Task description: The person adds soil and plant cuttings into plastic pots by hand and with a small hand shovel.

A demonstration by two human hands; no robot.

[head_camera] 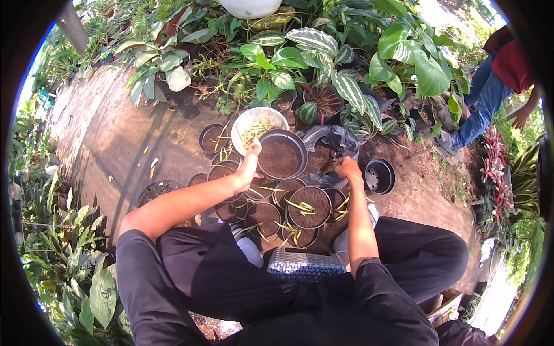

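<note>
My left hand (pixel 249 166) grips the left side of a black plastic pot (pixel 281 156) filled with brown soil. Just behind it is a white bucket (pixel 239 125) holding yellow-green plant cuttings (pixel 257 129). My right hand (pixel 347 168) is closed at the edge of an open black plastic bag (pixel 331 136) with soil (pixel 319 159) in it. What seems to be a small hand tool, mostly hidden, points from that fist into the soil. Several soil-filled pots stand closely grouped before me; one pot (pixel 309 207) has cuttings lying on its soil.
An empty black pot (pixel 379 176) stands to the right on the dirt ground (pixel 433 203). Leafy potted plants (pixel 320 65) line the far side. A person in blue jeans (pixel 480 104) is at the upper right. Between my legs is a woven seat (pixel 305 264).
</note>
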